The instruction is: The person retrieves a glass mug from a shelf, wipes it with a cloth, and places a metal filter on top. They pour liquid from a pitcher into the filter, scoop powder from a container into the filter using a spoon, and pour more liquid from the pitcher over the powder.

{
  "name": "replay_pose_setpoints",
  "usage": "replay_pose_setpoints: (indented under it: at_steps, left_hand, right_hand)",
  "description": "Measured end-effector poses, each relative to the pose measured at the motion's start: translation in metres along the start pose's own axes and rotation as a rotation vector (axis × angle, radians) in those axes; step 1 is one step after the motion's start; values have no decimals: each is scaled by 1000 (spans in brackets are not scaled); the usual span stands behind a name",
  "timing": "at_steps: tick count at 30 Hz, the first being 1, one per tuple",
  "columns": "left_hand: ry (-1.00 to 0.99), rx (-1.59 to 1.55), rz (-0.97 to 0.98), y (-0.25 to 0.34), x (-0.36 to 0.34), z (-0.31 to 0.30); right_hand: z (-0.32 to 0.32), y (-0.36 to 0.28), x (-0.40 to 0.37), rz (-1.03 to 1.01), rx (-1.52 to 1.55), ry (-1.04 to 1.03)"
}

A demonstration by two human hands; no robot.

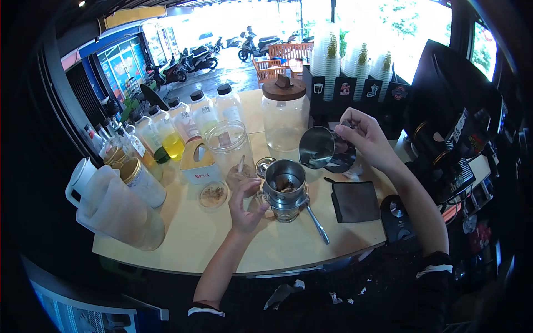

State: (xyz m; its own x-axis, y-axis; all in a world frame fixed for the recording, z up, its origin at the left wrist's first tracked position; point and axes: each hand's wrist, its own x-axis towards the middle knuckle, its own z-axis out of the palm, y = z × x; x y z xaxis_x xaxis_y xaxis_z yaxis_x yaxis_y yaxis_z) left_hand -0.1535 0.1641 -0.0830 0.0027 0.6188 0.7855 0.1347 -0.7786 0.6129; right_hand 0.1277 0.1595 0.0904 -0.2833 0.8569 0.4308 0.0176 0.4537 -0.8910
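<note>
A metal pitcher (317, 147), tilted with its mouth to the left, is gripped by its handle in my right hand (363, 136). Below and to its left, a metal drip filter (285, 180) with brown grounds inside sits on a glass cup (287, 212). My left hand (247, 205) is at the left side of the filter and cup, thumb and fingers apart; whether it touches them is hard to tell. A slim metal handle (318, 226) lies by the cup's right side. Behind the filter is a round metal lid (266, 165).
A dark folded cloth (355, 202) and a black scale-like device (396, 216) lie right. Left stand plastic pitchers (125, 213), bottles (183, 119) and a tissue box (199, 164). A lidded glass jar (285, 119) and stacked cups (326, 61) line the back.
</note>
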Motion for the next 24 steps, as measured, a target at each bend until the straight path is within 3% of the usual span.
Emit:
replay_pose_setpoints:
  at_steps: [5, 12, 14, 24]
  left_hand:
    - [-59, -4, -88, -1, -3, 2]
    - [-68, 4, -89, 3, -2, 1]
    - [-74, 27, -87, 3, -2, 0]
    - [-74, 23, -80, 1, -3, 0]
  right_hand:
    - [3, 4, 13, -37, -212, -6]
    - [19, -12, 16, -16, -139, -11]
    - [19, -12, 18, -84, -256, -43]
    - [29, -19, 20, -49, -382, -76]
